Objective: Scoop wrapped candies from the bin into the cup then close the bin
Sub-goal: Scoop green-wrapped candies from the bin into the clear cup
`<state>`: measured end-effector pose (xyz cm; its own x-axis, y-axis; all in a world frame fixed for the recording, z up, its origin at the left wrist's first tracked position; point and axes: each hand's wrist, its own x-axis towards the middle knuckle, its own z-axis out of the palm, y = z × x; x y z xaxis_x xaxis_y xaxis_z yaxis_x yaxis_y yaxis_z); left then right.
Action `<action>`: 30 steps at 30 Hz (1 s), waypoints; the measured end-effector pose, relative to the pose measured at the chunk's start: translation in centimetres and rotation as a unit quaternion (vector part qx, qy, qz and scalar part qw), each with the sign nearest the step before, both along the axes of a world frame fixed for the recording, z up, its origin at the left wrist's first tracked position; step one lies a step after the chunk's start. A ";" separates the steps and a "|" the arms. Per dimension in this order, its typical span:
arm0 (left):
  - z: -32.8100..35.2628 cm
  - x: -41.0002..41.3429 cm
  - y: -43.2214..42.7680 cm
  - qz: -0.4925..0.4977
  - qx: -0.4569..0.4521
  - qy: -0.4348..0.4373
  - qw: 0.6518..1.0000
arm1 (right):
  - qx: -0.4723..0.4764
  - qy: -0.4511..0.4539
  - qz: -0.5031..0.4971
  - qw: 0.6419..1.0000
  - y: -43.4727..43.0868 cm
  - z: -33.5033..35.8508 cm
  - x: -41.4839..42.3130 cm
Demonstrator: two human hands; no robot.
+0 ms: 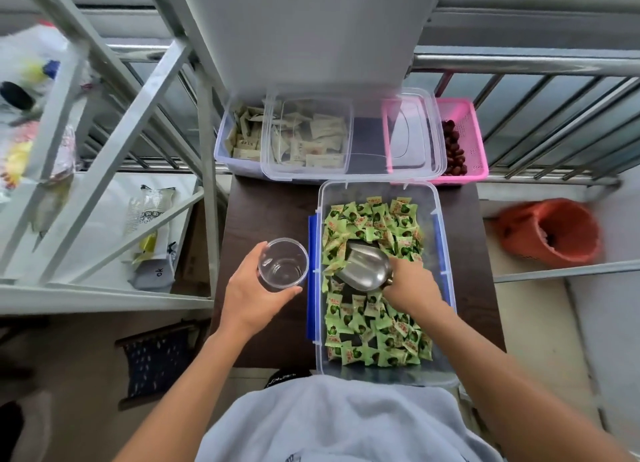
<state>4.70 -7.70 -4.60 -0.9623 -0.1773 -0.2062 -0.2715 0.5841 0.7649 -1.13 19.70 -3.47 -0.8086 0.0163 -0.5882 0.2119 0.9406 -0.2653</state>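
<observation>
Dark brown table (270,212) pushed up against a metal railing, with a grey shelf frame off to the left. That's the setup. Sitting on the right half of the table is the clear bin (377,187) with blue latches down its long sides. It's open on top, with green wrapped candies (377,343) spread across the bottom.

Right hand (412,285) is down inside the bin, fingers wrapped around the handle of a metal scoop (363,269). The handle itself is mostly hidden under the hand. The scoop's bowl sits low among the candies around the middle of the bin, open end pointing away from the person.

Left hand (252,295) is gripping a clear plastic cup (283,264), fingers and thumb curled round its side. The cup is held upright just left of the bin, close to the blue latch, and you can see straight through to its base.

Behind the bin is another clear tub of beige sachets (242,139) and a pink basket (464,139) with dark red fruit in it (dates maybe, can't really tell). A clear lid (367,142) lies flat across both of them. An orange bucket (550,233) sits off to the right, well apart from the table.
</observation>
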 end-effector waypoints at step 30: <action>0.8 0.4 1.0 -0.011 -0.047 0.001 0.999 | -0.125 0.095 -0.040 0.987 3.1 4.7 1.7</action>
<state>5.12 -6.66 -3.78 -0.9669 -0.1738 -0.1870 -0.2553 0.6598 0.7068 0.59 22.79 1.19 -0.9067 -0.0416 -0.4196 0.2069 0.8232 -0.5287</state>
